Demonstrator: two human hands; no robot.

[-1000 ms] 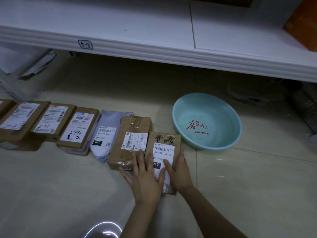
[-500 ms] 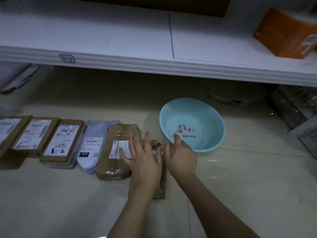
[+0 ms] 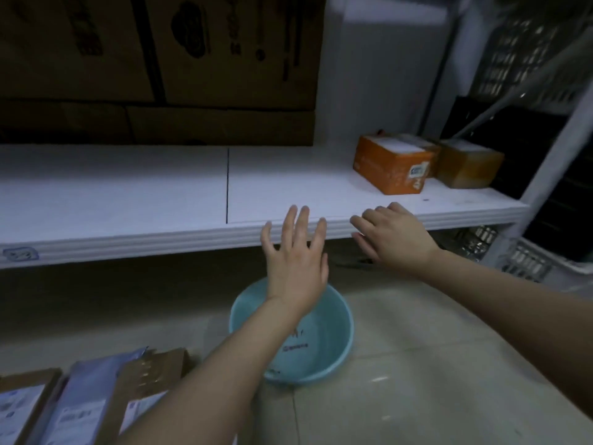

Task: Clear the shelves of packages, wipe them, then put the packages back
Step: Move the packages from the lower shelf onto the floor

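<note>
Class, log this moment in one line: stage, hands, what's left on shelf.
stage: clearing shelf | left hand: open, empty | right hand: open, empty, near shelf edge | on shelf: orange box, brown box

White shelf (image 3: 128,194), level, seamed mid-span. At 2 o'clock on it: orange package (image 3: 390,167), brown package (image 3: 468,167) just beside. At 7 o'clock, flat on floor (image 3: 417,364): brown box (image 3: 22,399), grey mailer (image 3: 83,403), taped brown box (image 3: 150,383).
</note>
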